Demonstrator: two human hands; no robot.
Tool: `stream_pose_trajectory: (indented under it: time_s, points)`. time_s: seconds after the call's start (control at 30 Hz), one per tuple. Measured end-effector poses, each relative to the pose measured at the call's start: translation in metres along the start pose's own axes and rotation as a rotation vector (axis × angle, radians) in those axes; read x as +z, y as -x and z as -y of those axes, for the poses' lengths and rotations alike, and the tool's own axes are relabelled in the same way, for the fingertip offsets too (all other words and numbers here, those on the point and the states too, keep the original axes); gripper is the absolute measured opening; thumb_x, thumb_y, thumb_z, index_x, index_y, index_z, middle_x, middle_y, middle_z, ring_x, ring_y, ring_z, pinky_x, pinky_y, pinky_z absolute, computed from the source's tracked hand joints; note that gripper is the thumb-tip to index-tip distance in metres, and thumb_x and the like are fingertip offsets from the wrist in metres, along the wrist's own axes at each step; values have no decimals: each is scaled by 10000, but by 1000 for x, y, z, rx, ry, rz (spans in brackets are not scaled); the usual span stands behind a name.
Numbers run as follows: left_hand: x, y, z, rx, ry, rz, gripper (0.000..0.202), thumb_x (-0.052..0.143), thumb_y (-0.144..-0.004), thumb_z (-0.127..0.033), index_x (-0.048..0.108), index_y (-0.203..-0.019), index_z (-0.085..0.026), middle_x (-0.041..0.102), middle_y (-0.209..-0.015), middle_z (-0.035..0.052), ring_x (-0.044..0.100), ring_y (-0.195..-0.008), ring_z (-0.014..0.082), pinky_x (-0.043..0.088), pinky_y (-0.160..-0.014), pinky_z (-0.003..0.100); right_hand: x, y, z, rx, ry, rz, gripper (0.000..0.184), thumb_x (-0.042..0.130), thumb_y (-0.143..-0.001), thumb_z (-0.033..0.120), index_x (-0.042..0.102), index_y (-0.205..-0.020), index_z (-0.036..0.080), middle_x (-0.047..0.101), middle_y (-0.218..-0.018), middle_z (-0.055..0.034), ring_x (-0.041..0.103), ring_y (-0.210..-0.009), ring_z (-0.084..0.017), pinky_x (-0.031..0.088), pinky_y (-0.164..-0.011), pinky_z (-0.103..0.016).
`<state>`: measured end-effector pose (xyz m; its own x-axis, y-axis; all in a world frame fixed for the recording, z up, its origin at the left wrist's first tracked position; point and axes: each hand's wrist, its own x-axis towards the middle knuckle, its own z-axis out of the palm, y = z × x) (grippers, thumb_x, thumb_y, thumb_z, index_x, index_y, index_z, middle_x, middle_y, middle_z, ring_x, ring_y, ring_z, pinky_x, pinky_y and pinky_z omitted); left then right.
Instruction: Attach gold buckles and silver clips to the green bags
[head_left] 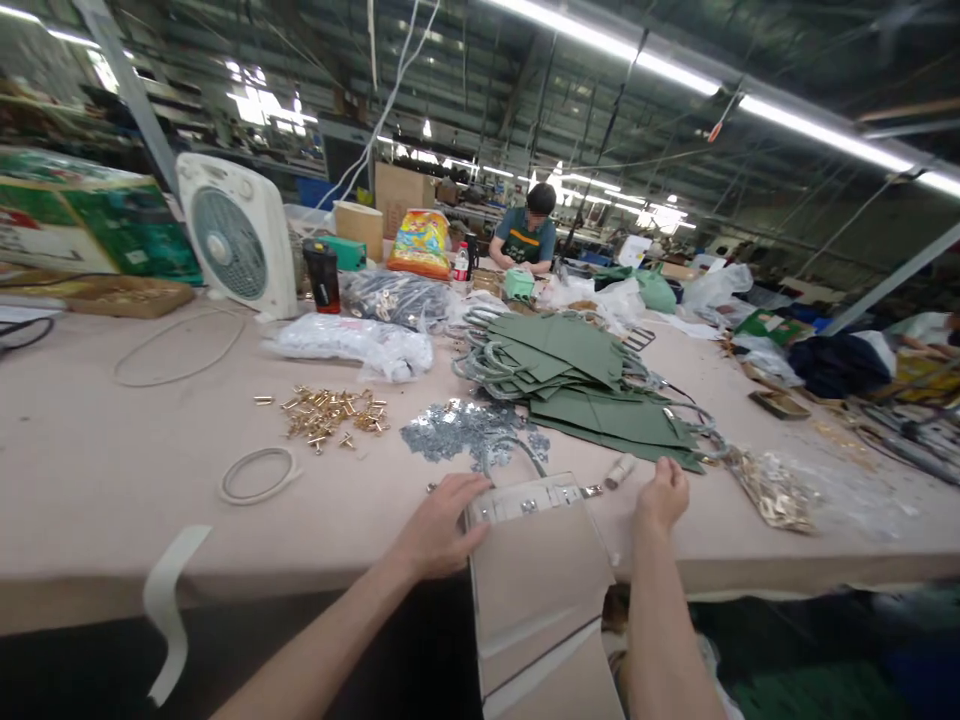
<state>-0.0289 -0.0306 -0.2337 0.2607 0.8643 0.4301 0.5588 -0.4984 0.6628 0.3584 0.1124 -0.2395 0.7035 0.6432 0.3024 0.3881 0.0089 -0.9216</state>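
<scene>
A long beige bag panel [544, 570] lies over the table's front edge, its lower part hanging toward me. Metal fittings sit along a pale strip [529, 503] at its top, and a grey handle [517, 445] loops out beyond it. My left hand [450, 525] grips the panel's upper left edge, thumb on its face. Off to the panel's right, my right hand [664, 490] is raised with fingers pinched together; whatever is between them is hidden. Beside that hand lies a small pale cylinder [619, 470]. Flat metal plates [457, 430] form a pile behind the panel.
Green bag panels with grey handles [577, 370] are stacked behind. Gold fittings [330, 412] and a tape roll [259, 475] lie leftward, near a white fan [236, 235]. A plastic bag of metal parts [772, 490] lies right. Another person [525, 235] sits across the table.
</scene>
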Motion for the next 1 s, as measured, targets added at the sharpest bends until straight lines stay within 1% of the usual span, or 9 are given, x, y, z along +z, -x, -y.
stream_pose_trajectory:
  time_s: [0.1, 0.23, 0.47, 0.6, 0.7, 0.8, 0.9, 0.97, 1.0]
  points:
    - [-3, -1, -1, -28, 10, -33, 475, 653, -920, -298, 612, -1385, -209, 625, -1399, 125, 560, -1322, 265, 462, -1166, 473, -9, 25, 0, 17, -50, -84, 638, 455, -908, 604, 592, -1324, 139, 635, -1310, -154, 553, -1297, -314, 441, -1090, -450]
    - [-4, 0, 0, -70, 36, -140, 428, 581, -980, -334, 610, -1391, -218, 628, -1400, 121, 548, -1338, 263, 429, -1188, 500, -22, 56, 1, 16, -122, -133, 572, 564, -872, 588, 676, -1235, 161, 694, -1226, -118, 633, -1180, -287, 522, -1004, -409]
    - [-4, 7, 4, -230, 150, -360, 374, 547, -996, -380, 650, -1318, -219, 659, -1312, 112, 651, -1169, 241, 534, -1063, 445, -36, 78, 15, 107, -140, -41, 534, 688, -806, 510, 702, -1208, 159, 731, -1182, -114, 676, -1110, -277, 542, -1000, -409]
    - [-7, 21, -8, -302, 256, -430, 346, 571, -981, -418, 693, -1237, -220, 701, -1212, 98, 686, -1033, 222, 566, -981, 399, -39, 95, 29, 82, -224, 42, 491, 734, -794, 512, 715, -1149, 172, 747, -1107, -93, 714, -1000, -244, 598, -891, -359]
    - [-5, 51, -19, -460, 448, -445, 381, 562, -981, -501, 729, -1156, -206, 742, -991, 75, 703, -886, 210, 596, -855, 352, -42, 116, 47, 101, -315, 229, 492, 751, -802, 537, 712, -1128, 171, 756, -973, -67, 726, -826, -208, 618, -776, -327]
    - [6, 102, -24, -629, 594, -472, 509, 584, -934, -626, 755, -1125, -186, 739, -823, 62, 681, -699, 198, 597, -687, 319, -47, 144, 68, 43, -227, 504, 471, 718, -850, 572, 723, -1113, 181, 752, -864, -52, 715, -765, -209, 609, -737, -318]
    - [10, 163, -15, -762, 523, -540, 568, 696, -790, -722, 790, -1033, -218, 767, -847, 70, 671, -612, 206, 590, -601, 323, -51, 175, 86, -109, -62, 779, 398, 682, -901, 542, 746, -1112, 212, 768, -910, -71, 730, -848, -244, 600, -817, -348]
    - [-4, 197, -6, -822, 392, -638, 542, 710, -780, -710, 788, -1029, -235, 755, -783, 52, 676, -608, 213, 603, -633, 329, -52, 195, 95, -207, 7, 982, 345, 701, -897, 490, 765, -1125, 240, 780, -1021, -86, 733, -938, -269, 586, -897, -379]
    - [-18, 209, -1, -836, 333, -667, 518, 711, -802, -678, 776, -1065, -237, 753, -787, 47, 701, -672, 224, 616, -694, 333, -51, 203, 97, -250, 27, 1079, 318, 712, -890, 462, 776, -1121, 252, 779, -1068, -87, 729, -976, -278, 579, -925, -389]
